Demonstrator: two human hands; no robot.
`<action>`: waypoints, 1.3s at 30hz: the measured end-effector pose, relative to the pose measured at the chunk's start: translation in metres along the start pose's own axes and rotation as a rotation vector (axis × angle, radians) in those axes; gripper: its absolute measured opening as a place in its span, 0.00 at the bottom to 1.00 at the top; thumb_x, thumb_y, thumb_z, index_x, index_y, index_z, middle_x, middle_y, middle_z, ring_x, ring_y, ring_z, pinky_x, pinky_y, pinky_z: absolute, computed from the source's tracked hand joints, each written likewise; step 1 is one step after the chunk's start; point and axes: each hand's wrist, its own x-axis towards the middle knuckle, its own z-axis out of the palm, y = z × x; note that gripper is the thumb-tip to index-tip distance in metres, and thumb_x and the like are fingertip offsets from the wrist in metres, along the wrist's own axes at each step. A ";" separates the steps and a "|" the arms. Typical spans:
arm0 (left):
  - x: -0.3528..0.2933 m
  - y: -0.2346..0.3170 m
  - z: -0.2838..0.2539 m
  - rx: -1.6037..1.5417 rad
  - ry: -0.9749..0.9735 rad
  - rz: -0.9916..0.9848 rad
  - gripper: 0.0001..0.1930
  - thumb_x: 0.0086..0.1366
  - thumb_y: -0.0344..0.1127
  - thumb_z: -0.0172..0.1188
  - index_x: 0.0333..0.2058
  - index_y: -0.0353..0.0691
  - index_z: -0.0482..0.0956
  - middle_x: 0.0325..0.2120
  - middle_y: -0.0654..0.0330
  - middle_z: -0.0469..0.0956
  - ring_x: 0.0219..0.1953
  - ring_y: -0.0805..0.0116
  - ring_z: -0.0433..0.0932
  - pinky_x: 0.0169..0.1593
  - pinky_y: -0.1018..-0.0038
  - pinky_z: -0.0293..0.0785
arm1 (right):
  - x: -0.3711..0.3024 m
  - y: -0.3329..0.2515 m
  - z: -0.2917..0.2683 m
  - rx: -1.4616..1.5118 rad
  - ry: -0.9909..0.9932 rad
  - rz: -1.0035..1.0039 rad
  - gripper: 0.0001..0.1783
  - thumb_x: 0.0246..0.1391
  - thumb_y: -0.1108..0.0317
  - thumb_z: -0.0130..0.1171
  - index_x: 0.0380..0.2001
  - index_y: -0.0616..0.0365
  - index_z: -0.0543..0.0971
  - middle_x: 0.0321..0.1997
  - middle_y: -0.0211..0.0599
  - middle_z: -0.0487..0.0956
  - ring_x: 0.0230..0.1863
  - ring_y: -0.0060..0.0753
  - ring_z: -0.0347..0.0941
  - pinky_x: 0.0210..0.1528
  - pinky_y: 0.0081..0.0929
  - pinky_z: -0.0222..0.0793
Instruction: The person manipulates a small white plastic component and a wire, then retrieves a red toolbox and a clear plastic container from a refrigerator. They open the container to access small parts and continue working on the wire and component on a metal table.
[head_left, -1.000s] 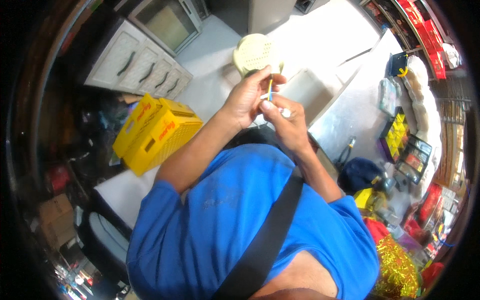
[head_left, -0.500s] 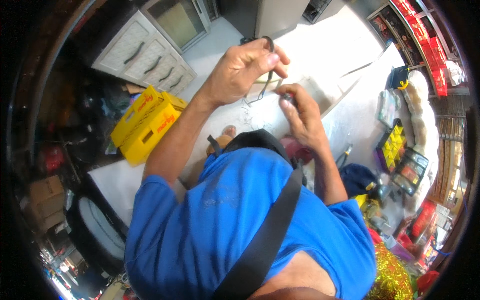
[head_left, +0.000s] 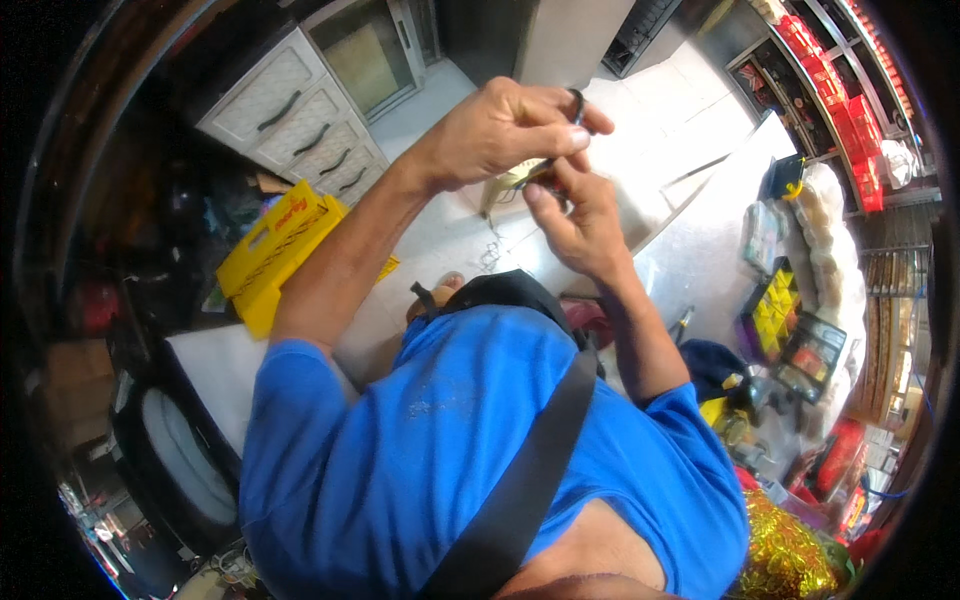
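My left hand (head_left: 500, 135) is raised in front of me, thumb and fingers pinched on a thin black cable (head_left: 577, 105). The cable loops up past the fingertips, and thin wire strands hang below the hand. Just under it, close to touching, my right hand (head_left: 583, 222) has its thumb and forefinger closed near the cable's lower part. Something small and dark shows between those fingers, too small to name.
A yellow carton (head_left: 270, 255) leans left, below a white drawer cabinet (head_left: 290, 115). On the right, a table (head_left: 670, 265) bears pliers (head_left: 683, 325), a yellow compartment tray (head_left: 773, 312) and a dark case (head_left: 810, 355). Red boxes (head_left: 852, 130) line a shelf. Wire scraps (head_left: 490, 256) lie on the floor.
My hands have come together; the right moved slightly left and the left moved right. The cable's lower end is now largely hidden by the fingers. The whole view has shifted a little.
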 end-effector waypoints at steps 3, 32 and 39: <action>0.003 0.002 -0.004 0.036 -0.041 -0.004 0.17 0.65 0.43 0.58 0.28 0.34 0.87 0.43 0.49 0.82 0.42 0.66 0.80 0.36 0.76 0.77 | -0.002 -0.003 0.001 0.004 -0.058 0.011 0.18 0.63 0.59 0.53 0.41 0.67 0.76 0.36 0.45 0.76 0.32 0.38 0.76 0.37 0.33 0.72; 0.025 -0.010 0.043 -0.025 -0.254 -0.372 0.14 0.66 0.37 0.59 0.32 0.29 0.86 0.26 0.58 0.81 0.45 0.67 0.80 0.44 0.71 0.75 | -0.058 0.007 -0.008 -0.050 0.111 0.117 0.05 0.56 0.72 0.53 0.32 0.63 0.76 0.28 0.40 0.75 0.25 0.33 0.71 0.33 0.30 0.68; 0.022 -0.031 0.049 -0.291 -0.243 -0.171 0.16 0.64 0.41 0.61 0.29 0.31 0.85 0.21 0.60 0.81 0.25 0.78 0.73 0.32 0.76 0.70 | -0.055 0.004 -0.007 -0.066 0.087 0.151 0.03 0.54 0.73 0.54 0.32 0.60 0.76 0.27 0.37 0.73 0.28 0.34 0.70 0.34 0.32 0.68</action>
